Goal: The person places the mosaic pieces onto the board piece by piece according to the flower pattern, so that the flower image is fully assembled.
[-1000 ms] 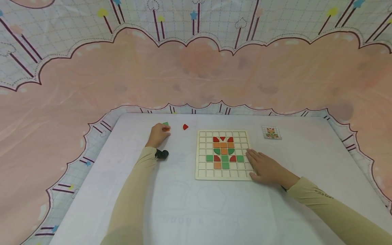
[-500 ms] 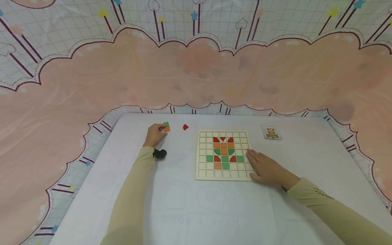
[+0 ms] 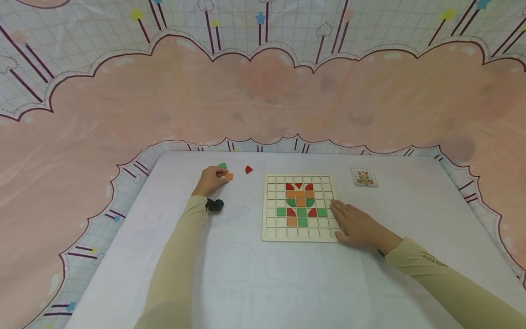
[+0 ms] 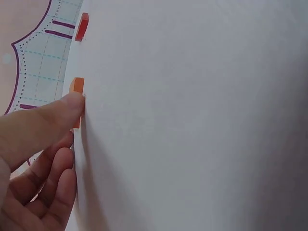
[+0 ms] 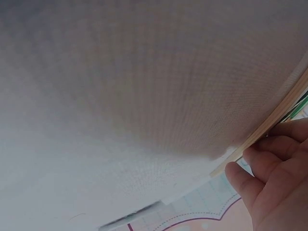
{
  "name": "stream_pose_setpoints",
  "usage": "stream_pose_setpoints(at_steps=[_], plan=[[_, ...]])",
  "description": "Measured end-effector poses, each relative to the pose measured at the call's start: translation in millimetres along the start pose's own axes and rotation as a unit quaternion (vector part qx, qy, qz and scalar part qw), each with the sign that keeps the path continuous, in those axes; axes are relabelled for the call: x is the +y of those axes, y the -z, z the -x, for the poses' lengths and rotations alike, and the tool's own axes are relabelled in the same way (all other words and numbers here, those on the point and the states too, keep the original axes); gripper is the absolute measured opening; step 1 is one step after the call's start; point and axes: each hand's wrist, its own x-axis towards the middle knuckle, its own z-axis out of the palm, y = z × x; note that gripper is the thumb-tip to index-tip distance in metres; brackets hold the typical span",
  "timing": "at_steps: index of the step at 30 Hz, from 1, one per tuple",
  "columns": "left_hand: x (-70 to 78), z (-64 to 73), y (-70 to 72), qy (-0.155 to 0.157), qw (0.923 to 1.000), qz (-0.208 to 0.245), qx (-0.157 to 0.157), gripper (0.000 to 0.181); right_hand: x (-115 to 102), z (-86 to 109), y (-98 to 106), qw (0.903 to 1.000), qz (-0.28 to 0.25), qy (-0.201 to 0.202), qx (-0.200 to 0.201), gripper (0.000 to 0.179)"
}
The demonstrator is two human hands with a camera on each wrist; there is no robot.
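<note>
At the table's far left my left hand (image 3: 208, 182) pinches an orange square tile (image 3: 229, 176). In the left wrist view the thumb lies over that orange tile (image 4: 77, 85), hiding part of it. A green tile (image 3: 222, 166) lies just behind those fingers, and a red curved-edge tile (image 3: 248, 169) lies further right. My right hand (image 3: 361, 227) rests with extended fingers against the right edge of a wooden grid board (image 3: 273, 233). Red, orange, and green tiles form a flower-like pattern on the board. In the right wrist view, fingertips touch the board's side (image 5: 269, 126).
A small pattern card (image 3: 364, 177) with a flower picture lies at the back right. The table (image 3: 263, 283) has a white cover. Behind it hangs a pink and white patterned cloth (image 3: 263, 100).
The orange tile has moved slightly right and toward me, away from the green tile, with my left fingers on it. My right hand stays at the board's edge.
</note>
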Motion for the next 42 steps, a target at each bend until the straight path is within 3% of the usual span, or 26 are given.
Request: stream_pose_setpoints(at_steps=[13,20,27,42], plan=[[-5.1,-1.7,3.8,-0.033,0.9983,-0.012,-0.046,0.034,-1.2,0.2,1.4,1.0000,0.000,-0.003,-0.003,0.071],[-5.4,-3.7,3.3,-0.035,0.9978,-0.020,-0.052,0.029,-2.1,-0.2,1.9,1.0000,-0.004,-0.005,-0.003,0.071],[-2.6,-0.4,4.7,-0.066,0.9959,-0.024,-0.057,0.031,-0.3,-0.5,0.7,1.0000,0.006,0.001,-0.002,0.071],[0.8,3.7,1.9,-0.052,0.9972,-0.021,-0.050,0.029,1.0,0.7,-0.1,1.0000,0.006,0.003,0.003,0.072]])
